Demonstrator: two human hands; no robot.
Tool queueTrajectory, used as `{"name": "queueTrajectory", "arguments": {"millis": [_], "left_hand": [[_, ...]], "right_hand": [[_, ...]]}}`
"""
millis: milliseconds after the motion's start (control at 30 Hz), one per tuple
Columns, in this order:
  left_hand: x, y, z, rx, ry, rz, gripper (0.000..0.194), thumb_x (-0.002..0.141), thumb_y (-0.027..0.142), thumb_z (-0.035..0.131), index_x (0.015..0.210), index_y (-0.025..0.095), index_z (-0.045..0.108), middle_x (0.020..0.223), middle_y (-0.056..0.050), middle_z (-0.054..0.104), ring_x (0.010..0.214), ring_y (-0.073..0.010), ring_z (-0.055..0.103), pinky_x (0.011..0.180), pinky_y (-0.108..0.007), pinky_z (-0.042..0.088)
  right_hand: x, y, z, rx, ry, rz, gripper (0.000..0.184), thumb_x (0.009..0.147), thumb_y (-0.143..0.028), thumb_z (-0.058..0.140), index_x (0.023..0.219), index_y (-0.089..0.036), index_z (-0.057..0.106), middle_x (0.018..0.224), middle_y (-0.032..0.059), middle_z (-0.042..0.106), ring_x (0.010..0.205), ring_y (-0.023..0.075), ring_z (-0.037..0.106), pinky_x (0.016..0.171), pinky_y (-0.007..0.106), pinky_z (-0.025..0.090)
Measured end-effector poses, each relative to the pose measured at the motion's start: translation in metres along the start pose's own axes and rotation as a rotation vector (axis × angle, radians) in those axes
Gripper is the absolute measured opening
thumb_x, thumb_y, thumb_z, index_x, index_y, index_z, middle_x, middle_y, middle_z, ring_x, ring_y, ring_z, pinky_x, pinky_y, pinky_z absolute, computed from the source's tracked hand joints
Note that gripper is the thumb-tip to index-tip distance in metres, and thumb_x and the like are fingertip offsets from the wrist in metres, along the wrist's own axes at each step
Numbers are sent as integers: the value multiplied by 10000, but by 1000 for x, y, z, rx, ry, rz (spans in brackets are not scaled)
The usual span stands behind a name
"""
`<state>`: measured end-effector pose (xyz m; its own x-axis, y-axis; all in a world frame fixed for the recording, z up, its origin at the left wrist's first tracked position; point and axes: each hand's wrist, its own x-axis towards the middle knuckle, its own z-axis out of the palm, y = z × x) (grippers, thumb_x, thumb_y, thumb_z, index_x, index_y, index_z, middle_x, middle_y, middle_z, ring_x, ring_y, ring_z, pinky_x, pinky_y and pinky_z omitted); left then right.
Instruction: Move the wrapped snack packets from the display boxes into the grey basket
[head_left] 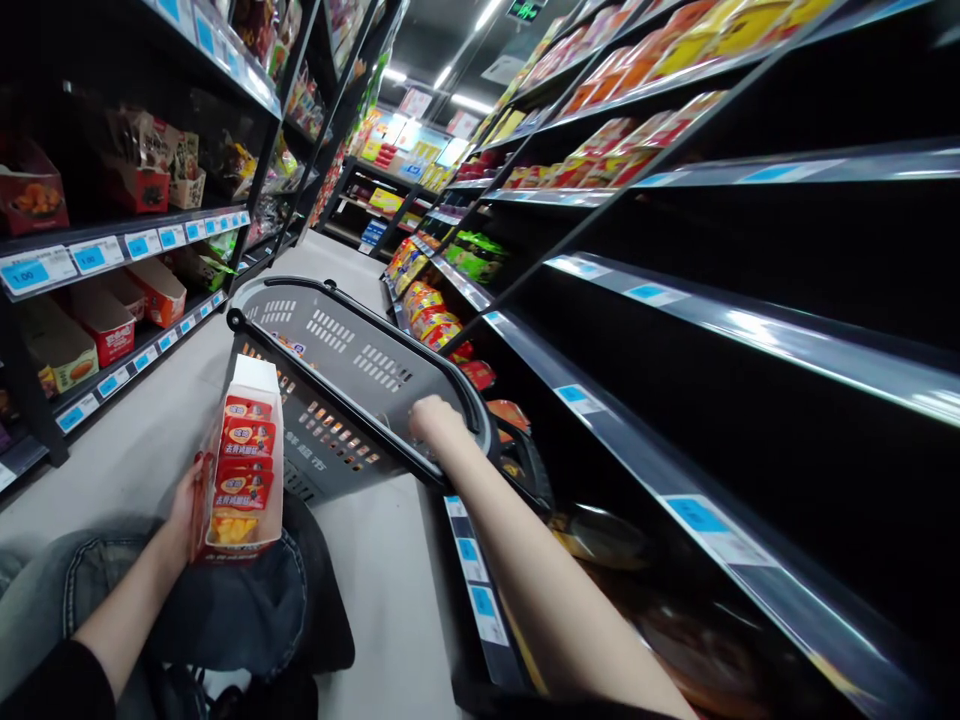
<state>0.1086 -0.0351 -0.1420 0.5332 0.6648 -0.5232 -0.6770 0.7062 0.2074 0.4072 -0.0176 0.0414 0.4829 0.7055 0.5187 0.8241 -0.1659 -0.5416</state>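
Observation:
My left hand (186,505) is wrapped around the side of an open cardboard display box (274,470), held upright over my knee. Inside the box stand red snack packets (244,440), one behind another. A grey plastic shopping basket (352,345) with slotted walls and a black rim is in front of me on the aisle floor. Over the basket's right end, my right hand (437,420) is closed, its fingers turned down and partly hidden; what they hold, if anything, does not show. Part of a colourful package (289,345) shows in the basket's left end.
Left shelves (127,245) carry snack boxes and bags above price tags. On the right, shelves (660,290) run close beside my arm, with instant noodle packs (435,320) stacked low. Grey floor (375,570) lies between, and another shelf unit (375,200) stands at the aisle's far end.

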Motion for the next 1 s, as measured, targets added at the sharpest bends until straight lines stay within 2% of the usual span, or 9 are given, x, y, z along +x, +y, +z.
{"name": "queueTrajectory", "arguments": {"millis": [167,267,333,433,533,667,767,867,1000], "left_hand": [[2,-1,-2,-6,-3,15,554,877,333,448,1355,56,419,884,-136,762,900,-304,704,896,-468,510],[2,-1,-2,-16,-31,18,579,871,355,461,1357,43,414,933,-148,755,927,-306,696,907,-465,504],[1,-2,-2,-22,-63,21,564,867,364,465,1343,62,442,993,-150,745,948,-307,689,918,-467,497],[2,-2,-4,-21,-95,21,539,865,357,465,1327,79,467,1030,-150,737,966,-306,684,925,-471,493],[4,-3,-6,-10,-108,3,526,872,347,441,1315,66,476,1012,-157,739,966,-307,683,918,-477,496],[4,-4,-9,7,-129,-23,547,866,385,444,1291,45,494,1002,-170,739,981,-320,677,917,-496,494],[5,-5,-10,16,-147,-37,550,857,402,454,1273,47,515,1009,-175,737,987,-330,674,920,-513,488],[8,-6,-13,23,-160,-43,536,843,399,483,1262,69,535,1014,-163,739,994,-331,673,930,-513,483],[13,-6,-16,25,-144,-17,507,834,378,502,1252,96,549,961,-129,755,990,-316,677,937,-483,487]], "right_hand": [[-51,-50,-12,-64,-236,-248,118,861,-249,599,780,-166,620,736,2,593,735,134,574,726,291,436],[-104,-82,-7,-71,-507,-580,60,828,-245,627,785,-203,621,772,26,629,795,185,535,730,321,391],[-133,-94,2,-176,-645,-704,69,827,-261,626,868,-206,619,878,65,649,858,234,499,740,366,354],[-156,-97,20,-292,-722,-612,186,803,-244,652,971,-189,595,993,99,642,909,266,468,749,391,316],[-162,-91,30,-279,-749,-541,193,774,-217,682,938,-185,586,970,73,652,893,240,472,735,367,299],[-164,-85,27,-161,-838,-528,106,748,-213,721,766,-220,617,871,-7,677,886,205,465,747,357,264],[-161,-83,17,-56,-900,-464,115,741,-143,705,710,-246,666,834,-11,705,888,223,453,783,407,242],[-151,-81,6,182,-891,-324,90,789,-213,656,714,-247,693,765,12,691,832,220,491,788,415,293],[-138,-83,1,750,-738,9,191,754,-402,674,752,-215,640,729,0,633,692,177,543,667,322,405]]}}
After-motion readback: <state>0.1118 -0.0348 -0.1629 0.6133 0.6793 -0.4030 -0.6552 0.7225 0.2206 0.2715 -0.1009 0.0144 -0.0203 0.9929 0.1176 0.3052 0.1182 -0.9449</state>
